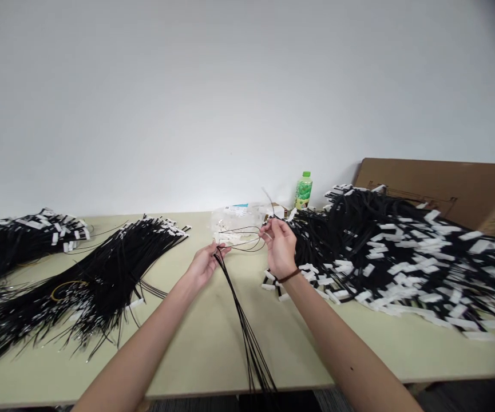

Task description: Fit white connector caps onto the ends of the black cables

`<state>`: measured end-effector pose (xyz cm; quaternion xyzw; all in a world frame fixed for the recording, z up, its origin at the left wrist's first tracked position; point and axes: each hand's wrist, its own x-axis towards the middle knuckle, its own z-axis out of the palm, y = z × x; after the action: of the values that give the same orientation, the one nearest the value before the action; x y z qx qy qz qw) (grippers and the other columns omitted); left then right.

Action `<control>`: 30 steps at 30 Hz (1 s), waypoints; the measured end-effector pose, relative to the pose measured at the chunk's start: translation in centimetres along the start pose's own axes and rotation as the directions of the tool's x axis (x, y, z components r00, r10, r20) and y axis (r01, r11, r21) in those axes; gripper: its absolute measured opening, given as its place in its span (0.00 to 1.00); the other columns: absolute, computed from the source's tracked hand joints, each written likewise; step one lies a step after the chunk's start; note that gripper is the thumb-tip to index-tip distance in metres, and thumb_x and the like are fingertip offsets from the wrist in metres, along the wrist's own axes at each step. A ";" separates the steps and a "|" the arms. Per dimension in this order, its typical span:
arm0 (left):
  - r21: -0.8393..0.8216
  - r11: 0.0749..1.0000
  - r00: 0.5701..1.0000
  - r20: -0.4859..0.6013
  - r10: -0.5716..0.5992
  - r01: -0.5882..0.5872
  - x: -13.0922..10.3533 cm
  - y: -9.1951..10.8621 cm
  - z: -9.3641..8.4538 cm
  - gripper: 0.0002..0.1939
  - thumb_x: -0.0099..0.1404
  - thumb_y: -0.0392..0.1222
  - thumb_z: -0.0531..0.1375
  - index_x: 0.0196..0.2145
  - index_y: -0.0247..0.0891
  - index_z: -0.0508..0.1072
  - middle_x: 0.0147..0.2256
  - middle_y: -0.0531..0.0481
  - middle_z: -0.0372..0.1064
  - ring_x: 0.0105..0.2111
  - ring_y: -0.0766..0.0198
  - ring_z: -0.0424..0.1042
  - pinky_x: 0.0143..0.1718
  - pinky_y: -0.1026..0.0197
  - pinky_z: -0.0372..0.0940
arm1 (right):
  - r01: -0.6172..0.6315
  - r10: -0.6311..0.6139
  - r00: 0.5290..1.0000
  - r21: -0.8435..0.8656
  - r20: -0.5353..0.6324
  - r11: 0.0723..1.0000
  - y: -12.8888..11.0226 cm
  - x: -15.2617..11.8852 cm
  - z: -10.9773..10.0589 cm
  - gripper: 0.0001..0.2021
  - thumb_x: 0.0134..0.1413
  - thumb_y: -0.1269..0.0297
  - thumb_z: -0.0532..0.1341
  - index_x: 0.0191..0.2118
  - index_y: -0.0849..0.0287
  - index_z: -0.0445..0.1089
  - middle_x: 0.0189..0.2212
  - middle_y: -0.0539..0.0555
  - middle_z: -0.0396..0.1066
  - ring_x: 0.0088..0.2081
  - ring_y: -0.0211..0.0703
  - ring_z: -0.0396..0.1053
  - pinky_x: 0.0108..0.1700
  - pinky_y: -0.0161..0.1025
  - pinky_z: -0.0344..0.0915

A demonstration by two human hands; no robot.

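My left hand is closed on a small bundle of thin black cables, which hangs down past the table's front edge. Thin loops of cable stretch from it toward my right hand. That hand is closed too, its fingertips pinching the cable strands, and a thin end sticks up above them. Behind both hands lies a clear plastic bag with small white pieces in it. Just right of my right hand begins a big heap of black cables with white tags.
Two more piles of black cables with white ends lie on the left of the pale table. A green-capped bottle stands near the wall. Behind the right heap leans a cardboard box.
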<state>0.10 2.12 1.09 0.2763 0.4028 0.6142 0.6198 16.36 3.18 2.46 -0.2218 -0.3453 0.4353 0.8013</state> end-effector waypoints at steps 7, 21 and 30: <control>0.022 1.000 1.000 0.006 0.006 -0.006 -0.2 -0.2 0.1 0.12 0.64 0.31 0.51 0.26 0.30 0.70 0.26 0.44 0.71 0.29 0.66 0.73 0.32 0.69 0.67 | 0.496 -0.462 0.856 -0.626 0.233 0.602 -0.2 0.1 -1.2 0.11 0.55 0.59 0.56 0.34 0.61 0.72 0.26 0.51 0.65 0.26 0.36 0.62 0.27 0.34 0.59; -0.065 0.996 0.992 0.106 0.068 -0.061 -0.3 0.9 -0.3 0.11 0.63 0.31 0.53 0.24 0.30 0.70 0.26 0.44 0.71 0.29 0.67 0.72 0.27 0.71 0.65 | 0.841 -0.392 0.534 -0.517 0.749 0.157 0.0 -1.9 -0.6 0.08 0.56 0.68 0.55 0.30 0.58 0.71 0.23 0.52 0.62 0.29 0.40 0.59 0.32 0.37 0.57; -0.072 0.995 0.992 0.100 0.082 -0.075 0.0 0.9 -0.7 0.11 0.63 0.31 0.53 0.25 0.30 0.70 0.26 0.45 0.71 0.29 0.66 0.72 0.33 0.68 0.67 | 0.847 -0.408 0.524 -0.505 0.747 0.163 -0.1 -1.9 -0.5 0.08 0.56 0.69 0.56 0.29 0.59 0.71 0.23 0.52 0.62 0.29 0.40 0.58 0.31 0.36 0.56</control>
<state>-0.94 2.06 1.49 0.3020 0.3382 0.6363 0.6241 16.09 1.44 1.51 -0.2997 -0.7393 -0.1448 0.5854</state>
